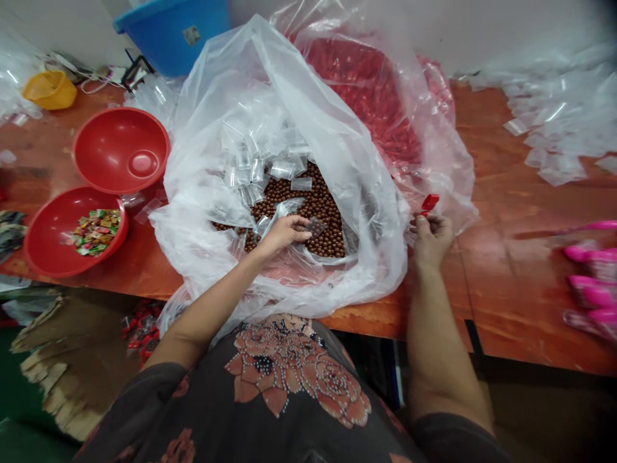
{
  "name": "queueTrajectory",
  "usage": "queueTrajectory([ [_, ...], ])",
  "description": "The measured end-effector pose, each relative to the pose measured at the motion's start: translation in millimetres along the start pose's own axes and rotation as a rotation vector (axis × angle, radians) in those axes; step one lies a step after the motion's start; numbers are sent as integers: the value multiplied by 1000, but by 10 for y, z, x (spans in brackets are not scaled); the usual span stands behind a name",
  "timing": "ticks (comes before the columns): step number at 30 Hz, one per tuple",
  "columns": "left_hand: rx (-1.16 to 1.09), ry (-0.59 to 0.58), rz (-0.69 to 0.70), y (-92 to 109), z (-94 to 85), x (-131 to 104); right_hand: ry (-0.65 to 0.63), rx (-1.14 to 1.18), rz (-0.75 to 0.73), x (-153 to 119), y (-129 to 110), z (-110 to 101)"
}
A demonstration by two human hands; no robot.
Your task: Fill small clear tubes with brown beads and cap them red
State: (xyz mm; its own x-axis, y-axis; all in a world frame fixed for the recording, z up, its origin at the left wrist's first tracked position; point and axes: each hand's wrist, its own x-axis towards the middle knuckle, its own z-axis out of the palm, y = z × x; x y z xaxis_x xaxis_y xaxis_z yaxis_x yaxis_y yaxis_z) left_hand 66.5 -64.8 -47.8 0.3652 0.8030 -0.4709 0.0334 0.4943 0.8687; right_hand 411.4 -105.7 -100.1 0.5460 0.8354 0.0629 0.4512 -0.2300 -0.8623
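Note:
My left hand [285,234] is over the large clear plastic bag [373,151], its fingers closed on a small clear sachet [316,225]. Under that hand lie many round brown balls [322,199], and a heap of small clear sachets [255,145] rests on them at the back left. Beyond the bag's right edge, my right hand [434,239] pinches a small red plastic piece [430,203] whose exact kind I cannot make out. Behind is a second clear bag full of red pieces [357,83].
Two red bowls stand at left: a back bowl [116,138] and a front bowl [43,238] with small colourful packets [98,230]. A blue tub [168,38] and yellow basket [51,90] are behind. Clear sachets [563,122] and pink items [595,286] lie right on the orange table [506,270].

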Motion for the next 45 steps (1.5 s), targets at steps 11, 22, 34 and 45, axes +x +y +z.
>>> queueTrajectory([
  [11,-276,-151,96,141,-22,-426,-36,978,109,-704,-1149,-220],
  [22,-185,-206,186,168,15,-575,-269,441,-132,-1181,-1439,340],
  [34,-285,-175,136,118,29,-613,-320,377,-167,-1254,-1516,503],
  [45,-160,-240,146,145,44,-676,-374,349,-186,-1281,-1487,570],
])
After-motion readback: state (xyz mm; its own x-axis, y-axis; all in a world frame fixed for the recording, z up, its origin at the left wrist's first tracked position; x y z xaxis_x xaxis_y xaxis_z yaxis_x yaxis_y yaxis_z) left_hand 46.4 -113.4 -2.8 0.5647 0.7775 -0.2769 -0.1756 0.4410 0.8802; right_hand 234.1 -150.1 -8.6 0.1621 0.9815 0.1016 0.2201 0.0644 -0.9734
